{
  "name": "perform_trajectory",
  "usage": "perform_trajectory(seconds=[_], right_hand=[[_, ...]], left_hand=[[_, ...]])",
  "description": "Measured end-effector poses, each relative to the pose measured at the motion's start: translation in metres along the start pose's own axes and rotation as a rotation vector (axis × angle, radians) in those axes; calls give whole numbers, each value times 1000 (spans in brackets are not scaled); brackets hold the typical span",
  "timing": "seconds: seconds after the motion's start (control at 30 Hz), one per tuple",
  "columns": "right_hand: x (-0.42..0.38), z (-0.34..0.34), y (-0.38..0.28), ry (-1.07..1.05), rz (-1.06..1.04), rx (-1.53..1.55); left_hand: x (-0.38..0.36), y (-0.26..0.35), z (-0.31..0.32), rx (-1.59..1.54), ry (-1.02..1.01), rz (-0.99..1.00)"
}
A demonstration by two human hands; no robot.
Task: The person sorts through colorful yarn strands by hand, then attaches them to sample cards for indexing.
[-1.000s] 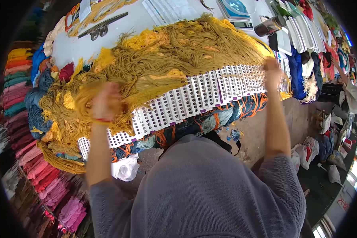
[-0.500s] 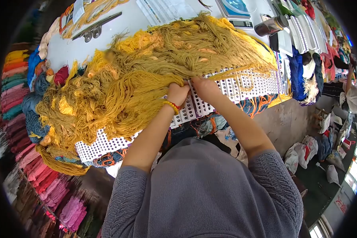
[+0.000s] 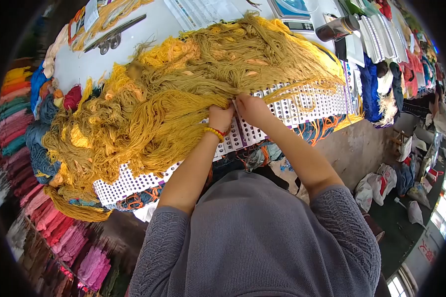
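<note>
A big heap of mustard and olive yarn (image 3: 168, 111) covers much of the white cards with rows of holes (image 3: 287, 106). My left hand (image 3: 220, 118), with a yellow and red bracelet at the wrist, is closed on a thick bunch of the yarn. Close beside it, my right hand (image 3: 252, 110) pinches at the edge of a card where strands meet the holes. Its fingertips are partly hidden, so I cannot make out exactly what lies between them. Loose yellow strands run across the cards to the right of it.
Behind the heap lie a metal clip (image 3: 115, 35), printed sheets (image 3: 198, 12) and a digital scale (image 3: 298, 24). A dark jar (image 3: 338, 28) stands at the back right. Coloured yarn bundles (image 3: 49, 213) hang at the left. Bags (image 3: 376, 185) sit on the floor at the right.
The view has shifted slightly. Both hands stay close together at the same place on the cards, with only small finger movement.
</note>
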State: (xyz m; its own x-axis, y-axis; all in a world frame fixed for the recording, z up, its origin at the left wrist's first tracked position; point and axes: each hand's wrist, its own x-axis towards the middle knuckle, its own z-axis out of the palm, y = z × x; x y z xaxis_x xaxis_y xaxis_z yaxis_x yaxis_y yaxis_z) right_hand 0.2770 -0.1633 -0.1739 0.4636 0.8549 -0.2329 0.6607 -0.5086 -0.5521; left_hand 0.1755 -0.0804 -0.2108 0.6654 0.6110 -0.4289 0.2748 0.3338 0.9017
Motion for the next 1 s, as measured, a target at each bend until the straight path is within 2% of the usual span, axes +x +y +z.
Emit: perform_trajectory(seconds=[0.07,0.13,0.23,0.27,0.3,0.37,0.4,0.53,0.6,0.63,0.73,0.77,0.83,0.87,0.93,1.0], right_hand=[[-3,-11,-6,-33,51,65],[-8,-17,-15,-69,99,132],[-17,-12,-16,11,164,127],[-18,-10,-14,13,166,130],[-19,-8,-12,29,143,141],[-19,-6,-11,41,116,156],[-18,-6,-10,50,114,171],[-20,-7,-9,62,125,233],[-21,-5,-8,76,112,239],[-22,-5,-7,92,103,241],[-25,5,-3,215,49,261],[-25,9,1,215,51,263],[-25,12,5,325,-60,272],[-27,11,5,327,-57,272],[-31,9,-2,421,-51,332],[-40,-1,-17,408,-208,219]], left_hand=[[-3,11,0,38,24,-5],[-6,22,-3,375,6,-49],[-3,21,-29,557,81,3],[-12,50,-37,431,-13,-120],[-12,46,-41,434,-12,-121],[-14,42,-45,475,-55,2],[-13,40,-47,500,-86,-24],[-14,39,-39,360,-59,14],[-13,39,-35,450,31,-105],[-15,39,-35,450,29,-104],[-28,40,-34,-55,-118,-235],[-38,57,-37,-294,-232,-351],[-50,69,-44,-615,-465,-403],[-49,66,-45,-568,-545,-354],[-44,68,-33,-442,-373,-417],[-39,66,-24,-458,-305,-460]])
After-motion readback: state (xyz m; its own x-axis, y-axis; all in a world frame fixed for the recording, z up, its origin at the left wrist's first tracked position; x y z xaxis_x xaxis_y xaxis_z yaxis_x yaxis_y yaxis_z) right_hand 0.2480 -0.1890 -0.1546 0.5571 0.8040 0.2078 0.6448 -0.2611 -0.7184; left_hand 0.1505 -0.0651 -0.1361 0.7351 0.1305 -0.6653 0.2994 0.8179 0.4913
